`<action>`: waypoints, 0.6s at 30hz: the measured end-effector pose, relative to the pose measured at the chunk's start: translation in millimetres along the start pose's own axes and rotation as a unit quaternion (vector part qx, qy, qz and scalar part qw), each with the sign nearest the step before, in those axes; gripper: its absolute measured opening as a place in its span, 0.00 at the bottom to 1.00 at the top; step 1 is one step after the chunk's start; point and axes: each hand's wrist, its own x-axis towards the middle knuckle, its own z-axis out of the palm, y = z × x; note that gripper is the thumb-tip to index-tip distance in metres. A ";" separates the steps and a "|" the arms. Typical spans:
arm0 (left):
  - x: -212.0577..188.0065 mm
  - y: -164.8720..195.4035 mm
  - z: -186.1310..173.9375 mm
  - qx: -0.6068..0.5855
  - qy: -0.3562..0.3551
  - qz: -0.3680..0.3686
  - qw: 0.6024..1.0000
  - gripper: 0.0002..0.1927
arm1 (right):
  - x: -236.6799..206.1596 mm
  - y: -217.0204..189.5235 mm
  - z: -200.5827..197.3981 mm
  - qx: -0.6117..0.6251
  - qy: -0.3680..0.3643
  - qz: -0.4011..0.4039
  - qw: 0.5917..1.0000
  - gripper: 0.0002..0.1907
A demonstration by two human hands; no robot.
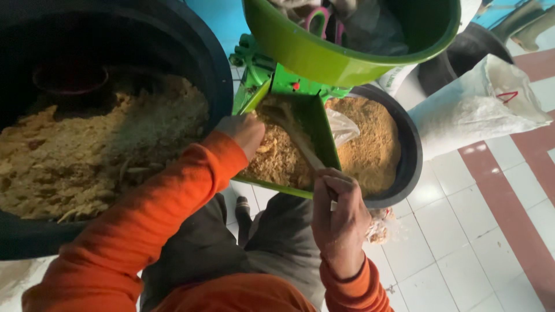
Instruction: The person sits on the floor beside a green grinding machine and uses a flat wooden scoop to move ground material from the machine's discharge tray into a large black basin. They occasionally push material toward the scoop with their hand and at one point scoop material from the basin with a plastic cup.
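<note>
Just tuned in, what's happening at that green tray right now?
A person in orange sleeves works at a green machine's tray filled with crumbly tan meal. The left hand presses into the meal, while the right hand grips a wooden stick poking into it. Black tubs of similar meal sit on both sides.

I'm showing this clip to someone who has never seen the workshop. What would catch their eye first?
Probably the bright green tray at centre, heaped with tan crumbly meal, where the left hand presses into the pile and the right hand grips a wooden stick. Next, the big black tub of coarse meal on the left, and the orange sleeves below.
</note>
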 end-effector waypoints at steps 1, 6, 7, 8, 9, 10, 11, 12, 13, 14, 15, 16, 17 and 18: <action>-1.2 2.9 -2.0 0.013 0.011 0.010 1.000 0.06 | 0.4 2.0 3.9 0.005 0.000 -0.004 1.000 0.09; 16.7 -2.9 2.6 0.051 -0.026 0.006 0.998 0.04 | 6.8 20.3 19.2 -0.009 -0.035 -0.008 0.999 0.08; 26.1 -7.7 5.6 0.041 -0.029 0.005 0.999 0.04 | 5.8 23.5 14.4 -0.027 -0.022 0.006 0.999 0.08; 39.1 -12.7 8.1 -0.018 0.012 -0.027 0.999 0.06 | 4.4 26.1 6.6 -0.043 -0.009 0.019 0.999 0.07; 49.6 -14.7 13.2 -0.081 0.047 -0.060 0.994 0.10 | 0.9 27.5 -6.5 -0.023 0.005 0.035 0.999 0.07; 57.9 -15.8 19.6 -0.145 0.079 -0.092 0.982 0.14 | -4.6 27.5 -22.8 -0.005 0.019 0.055 0.998 0.07; 67.7 -17.2 24.2 -0.081 0.091 -0.056 0.991 0.10 | -10.8 25.5 -41.3 0.021 0.021 0.096 0.995 0.07; 78.2 -18.1 27.3 -0.015 0.106 -0.021 0.994 0.06 | -13.7 24.7 -52.3 0.047 0.024 0.132 0.990 0.07; 86.2 -19.1 29.4 0.051 0.122 0.015 0.991 0.03 | -13.7 24.1 -57.0 0.041 0.024 0.146 0.988 0.07; 89.8 -20.3 30.5 0.046 0.109 0.012 0.993 0.04 | -13.3 23.6 -59.6 0.034 0.023 0.160 0.986 0.06; 90.1 -20.6 30.9 0.041 0.093 0.009 0.995 0.04 | -11.0 22.6 -57.8 0.028 0.020 0.175 0.984 0.06; 88.0 -21.3 29.5 0.037 0.077 0.006 0.996 0.05 | -8.0 22.0 -52.1 0.043 0.002 0.138 0.990 0.07; 82.6 -21.5 27.2 0.040 0.067 0.007 0.997 0.05 | -2.6 21.7 -40.8 0.059 -0.014 0.101 0.993 0.07; 73.9 -21.3 24.4 0.042 0.056 0.008 0.998 0.05 | 2.7 21.9 -28.7 0.075 -0.032 0.064 0.995 0.07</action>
